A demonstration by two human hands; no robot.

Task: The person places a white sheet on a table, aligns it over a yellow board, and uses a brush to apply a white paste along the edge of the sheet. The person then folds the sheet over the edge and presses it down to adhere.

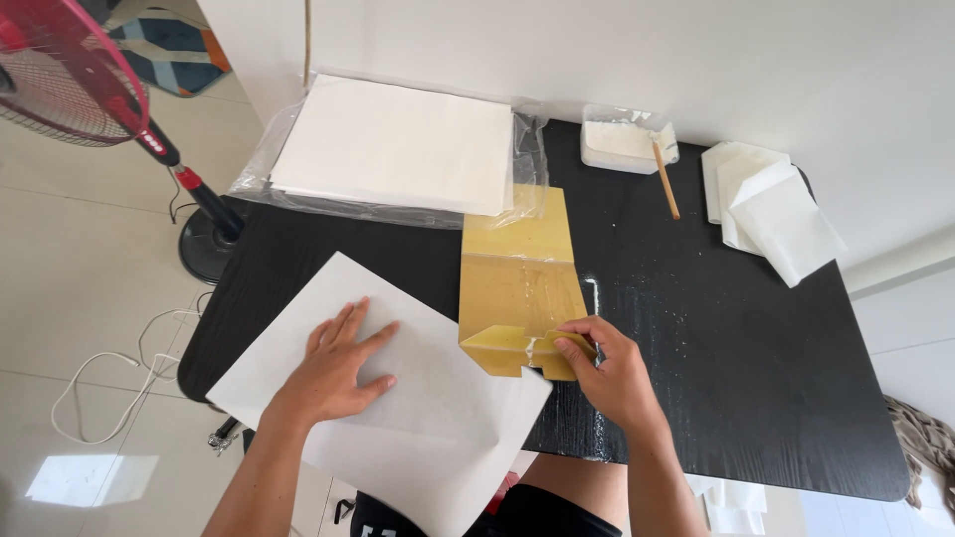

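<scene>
Tray (597, 154) holds white paste, stick (665, 179) leaning in — hands elsewhere.

A black table (756, 398) stands against a white wall (696, 60) on pale floor tiles (90, 268).

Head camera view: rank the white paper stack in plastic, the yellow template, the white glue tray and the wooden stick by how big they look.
1. White paper stack
2. Yellow template, though nearer the camera
3. White glue tray
4. Wooden stick

matt white paper sheet (398, 398), glossy (yellow) template (519, 288)
</scene>
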